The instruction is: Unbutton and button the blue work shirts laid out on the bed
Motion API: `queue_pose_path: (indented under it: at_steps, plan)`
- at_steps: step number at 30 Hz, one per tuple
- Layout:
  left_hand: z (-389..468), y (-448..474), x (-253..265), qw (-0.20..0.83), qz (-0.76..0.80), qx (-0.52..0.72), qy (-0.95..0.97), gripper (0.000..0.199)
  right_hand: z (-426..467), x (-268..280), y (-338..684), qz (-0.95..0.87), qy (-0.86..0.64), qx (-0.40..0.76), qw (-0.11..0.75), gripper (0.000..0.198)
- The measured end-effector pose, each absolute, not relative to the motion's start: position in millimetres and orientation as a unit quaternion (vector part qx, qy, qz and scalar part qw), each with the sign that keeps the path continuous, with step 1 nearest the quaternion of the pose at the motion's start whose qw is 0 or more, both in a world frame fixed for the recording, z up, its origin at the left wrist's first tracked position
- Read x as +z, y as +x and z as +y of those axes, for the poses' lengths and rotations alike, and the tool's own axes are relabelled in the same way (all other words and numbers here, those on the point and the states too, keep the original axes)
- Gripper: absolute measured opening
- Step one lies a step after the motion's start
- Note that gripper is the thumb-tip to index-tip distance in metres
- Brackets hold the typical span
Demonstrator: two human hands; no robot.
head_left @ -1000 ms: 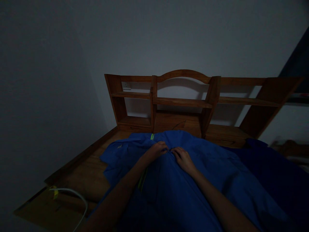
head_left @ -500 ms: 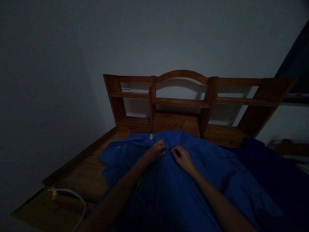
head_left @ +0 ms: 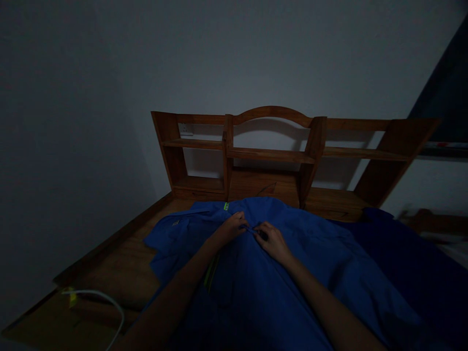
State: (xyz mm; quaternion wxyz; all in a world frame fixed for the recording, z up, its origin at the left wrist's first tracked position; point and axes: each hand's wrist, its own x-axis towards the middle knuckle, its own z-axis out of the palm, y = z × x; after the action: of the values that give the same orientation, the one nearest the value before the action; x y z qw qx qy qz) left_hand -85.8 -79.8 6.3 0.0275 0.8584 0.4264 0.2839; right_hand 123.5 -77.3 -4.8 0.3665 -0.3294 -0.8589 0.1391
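A blue jacket is spread over the wooden surface in front of me, with a yellow-green strip near its far edge and a small pale label at its left. My left hand is closed, pinching a fold of the jacket near its upper middle. Just to the right, my right hand pinches the same raised bit of cloth, thumb and fingers curled together. A short taut piece of blue fabric stretches between the two hands. Dim light hides any small fastening at the fingertips.
Behind the jacket stands a wooden shelf unit against the wall, a socket showing through it. A white cable curls at the lower left beside bare wood. Dark blue cloth lies on the right.
My right hand has closed in on the fabric and now grips it beside my left hand. The whole view has shifted slightly, so things appear a little further left.
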Motion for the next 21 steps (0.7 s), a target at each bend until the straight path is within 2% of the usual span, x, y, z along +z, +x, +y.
queue_pose_path:
  at_steps: [9,21]
  plan:
    - [-83.1,-82.4,5.9,-0.013,0.442,0.271,0.855,0.021,-76.3,-5.1,123.5,-0.869,-0.329,0.128,0.348,0.020]
    - [-86.7,-81.3,16.9,0.016,0.409,0.276,0.870,0.019,-79.5,-2.1,124.3,-0.852,-0.341,0.107,0.382,0.022]
